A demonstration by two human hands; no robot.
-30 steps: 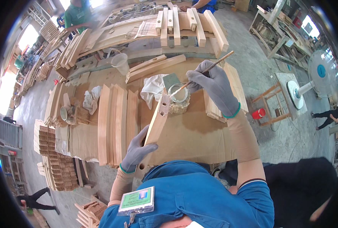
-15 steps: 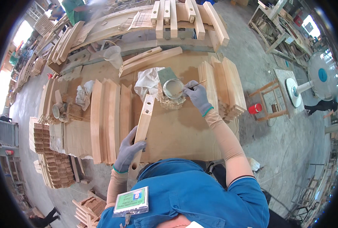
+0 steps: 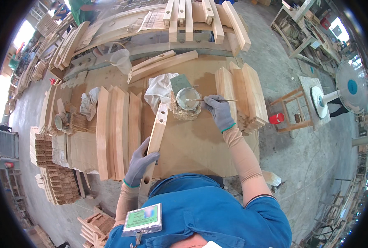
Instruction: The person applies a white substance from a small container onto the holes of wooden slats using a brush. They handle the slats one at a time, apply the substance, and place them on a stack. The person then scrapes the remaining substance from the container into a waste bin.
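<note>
Grey-gloved, my left hand (image 3: 141, 165) is clamped around the lower half of a long, pale wooden bar (image 3: 156, 130), thumb across its right side and the other fingers on its left. The bar is inclined in front of my body, upper end pointing away and slightly to the right; two round holes show near that end and one larger hole shows near the lower end. My grey-gloved right hand (image 3: 219, 112) has thumb and fingers closed together on a thin brown wooden stick (image 3: 221, 100), held nearly level. The stick's tip lies within the mouth of a round, pale-rimmed cup (image 3: 188, 99); I cannot tell how deep it reaches. The cup is seated on a lumpy, tan, crusted base (image 3: 186, 114), with a flat grey-green rectangular piece (image 3: 179, 82) directly behind it. Left of this assembly lies a crumpled white cloth (image 3: 157, 90). Pale wooden boards stand in a left row (image 3: 117, 132) and a right row (image 3: 252, 95) upon a brown cardboard sheet (image 3: 192, 153).
</note>
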